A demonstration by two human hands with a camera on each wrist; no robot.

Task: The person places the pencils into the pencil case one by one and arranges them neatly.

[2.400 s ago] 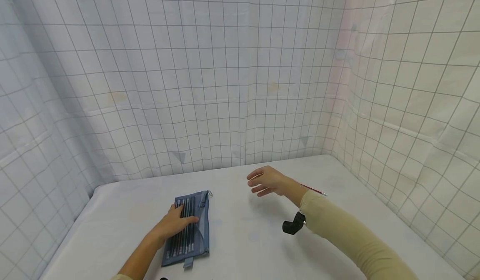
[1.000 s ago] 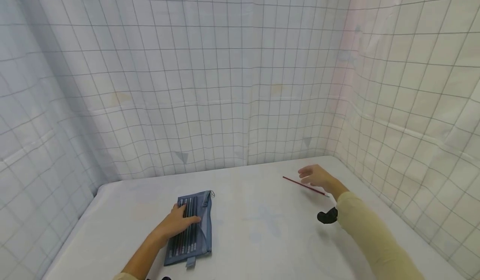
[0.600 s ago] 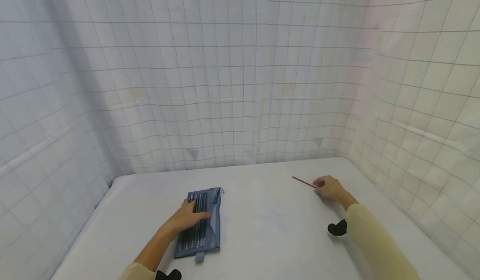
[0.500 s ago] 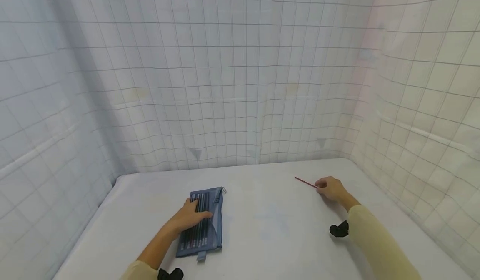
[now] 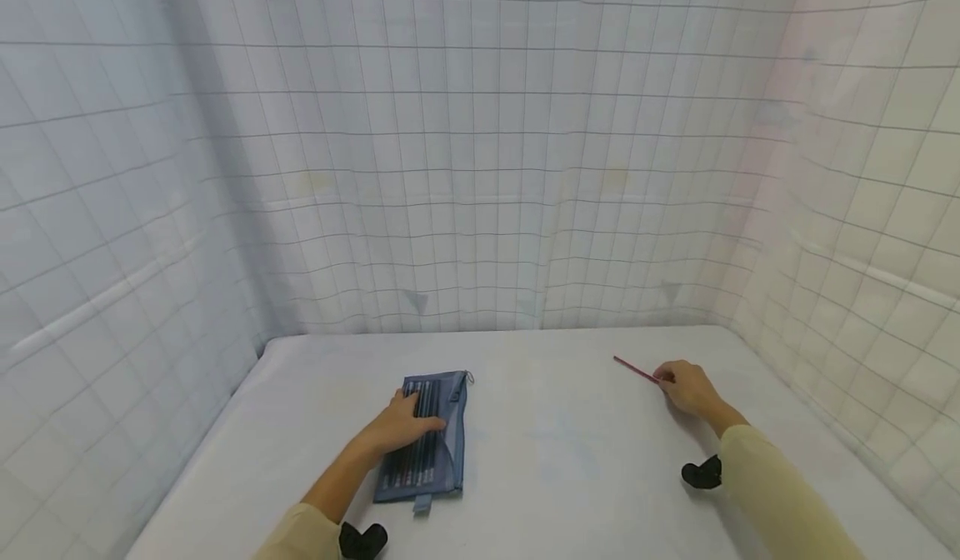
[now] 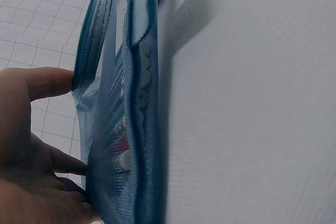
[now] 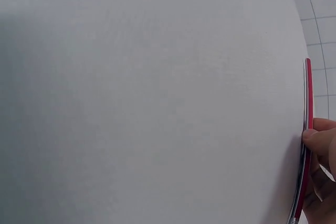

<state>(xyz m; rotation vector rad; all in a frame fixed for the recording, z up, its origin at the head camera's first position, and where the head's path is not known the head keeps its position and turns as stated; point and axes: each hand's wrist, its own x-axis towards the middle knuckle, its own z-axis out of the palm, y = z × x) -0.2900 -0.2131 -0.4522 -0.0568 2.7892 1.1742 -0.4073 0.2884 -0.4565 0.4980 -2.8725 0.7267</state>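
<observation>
A blue mesh zip pencil case (image 5: 456, 439) lies flat on the table, several dark pencils showing through it. My left hand (image 5: 397, 427) rests on it with the fingers spread and the thumb out towards the zip side. In the left wrist view, that thumb touches the zip edge of the pencil case (image 6: 142, 156). Over on the right, my right hand (image 5: 686, 387) pinches a thin red pencil (image 5: 632, 367) between thumb and fingers. The right wrist view shows the red pencil (image 7: 310, 93) close along the tabletop, its far part sticking out past the fingertips.
A white table (image 5: 547, 477) spreads between the two hands. White gridded curtain (image 5: 480, 168) encloses it at the back and on both sides. A black device (image 5: 702, 474) is on the right wrist, and another black device (image 5: 363, 541) on the left.
My right hand has moved from mid-table out to the right and down onto the red pencil, which it now pinches. My left hand stays on the pencil case. The head view has shifted.
</observation>
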